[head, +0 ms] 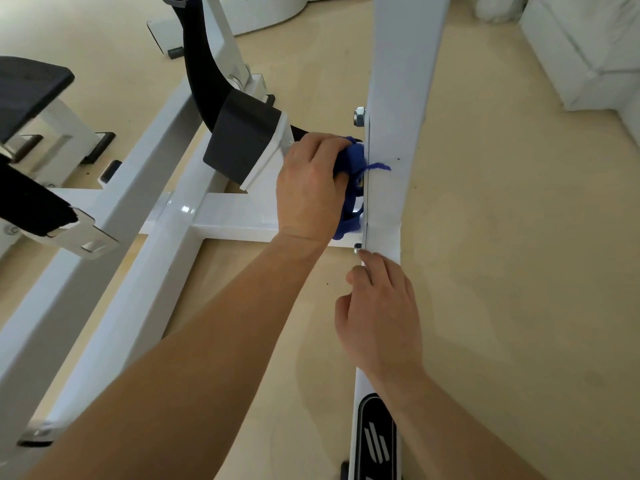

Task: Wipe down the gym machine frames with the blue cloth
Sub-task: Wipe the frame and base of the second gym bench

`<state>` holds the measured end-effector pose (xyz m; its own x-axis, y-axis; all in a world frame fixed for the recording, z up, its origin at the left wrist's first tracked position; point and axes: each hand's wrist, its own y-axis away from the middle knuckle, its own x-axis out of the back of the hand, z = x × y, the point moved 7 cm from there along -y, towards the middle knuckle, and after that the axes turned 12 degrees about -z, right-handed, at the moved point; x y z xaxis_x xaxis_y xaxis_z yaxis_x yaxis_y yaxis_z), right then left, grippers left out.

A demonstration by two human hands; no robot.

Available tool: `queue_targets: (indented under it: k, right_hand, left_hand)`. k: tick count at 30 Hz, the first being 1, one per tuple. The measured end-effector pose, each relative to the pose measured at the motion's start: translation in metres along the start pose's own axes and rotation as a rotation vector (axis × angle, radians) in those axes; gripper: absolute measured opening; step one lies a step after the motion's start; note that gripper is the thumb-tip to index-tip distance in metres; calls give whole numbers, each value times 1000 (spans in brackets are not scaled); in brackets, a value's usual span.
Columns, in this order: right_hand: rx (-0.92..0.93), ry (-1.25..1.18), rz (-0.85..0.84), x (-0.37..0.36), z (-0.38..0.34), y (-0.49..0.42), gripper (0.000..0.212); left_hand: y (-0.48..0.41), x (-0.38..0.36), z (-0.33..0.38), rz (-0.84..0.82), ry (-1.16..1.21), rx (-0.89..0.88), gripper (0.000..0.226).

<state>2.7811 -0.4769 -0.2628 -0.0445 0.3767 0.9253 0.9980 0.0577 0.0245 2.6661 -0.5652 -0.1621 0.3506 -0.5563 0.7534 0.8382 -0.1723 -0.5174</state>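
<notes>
2 hands: left hand (310,187) presses 1 blue cloth (350,188).

You will find no legible text, numbers or brand names anywhere in view. The only marking is a black oval badge (377,441) on the white upright frame post (394,98), located below your right hand (381,317), toward the bottom edge of the view. It carries pale slanted stripes forming a logo-like emblem; no letters can be made out on it. The frame surfaces near your left hand (308,188) bear no labels.
</notes>
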Motion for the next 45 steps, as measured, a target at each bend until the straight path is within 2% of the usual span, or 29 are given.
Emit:
queue_targets:
  k: [4, 8, 12, 16, 18, 21, 25, 27, 31, 34, 38, 41, 45]
  right_hand:
    - [-8, 11, -4, -1, 2, 0, 27]
    - [-5, 18, 6, -1, 1, 1, 29]
    - [-7, 25, 12, -1, 2, 0, 28]
    - [-9, 32, -3, 0, 0, -1, 31]
    - [-1, 12, -6, 1, 1, 1, 29]
    - [-3, -10, -3, 1, 2, 1, 29]
    - [13, -38, 17, 1, 2, 3, 36]
    - [16, -45, 23, 1, 2, 4, 33]
    - [-2, -26, 29, 2, 3, 1, 22]
    - [-12, -8, 7, 2, 3, -1, 27]
    - [2, -50, 41, 2, 4, 2, 30]
    - [3, -85, 58, 2, 7, 1, 27]
    - [3, -92, 69, 3, 6, 2, 33]
  left_hand:
    - [-2, 0, 0, -10, -7, 10, 26]
    - [5, -12, -8, -80, -53, 41, 21]
    - [20, -30, -23, -144, -184, 88, 11]
    - [17, -25, -12, -208, -346, -55, 12]
    - [10, -7, -7, -163, -440, -169, 5]
    - [-2, 22, -9, -67, -478, -211, 15]
    - [-1, 20, -13, -42, -341, -144, 18]
    - [3, 7, -19, -66, -347, -96, 16]
    - [16, -16, -32, -181, -214, 53, 10]
    - [33, -29, -37, -316, -86, 149, 13]
    - [46, -30, -45, -243, 126, 271, 14]
    - [48, -38, -37, -200, 138, 272, 18]
    - [63, -63, -40, -409, 82, 169, 29]
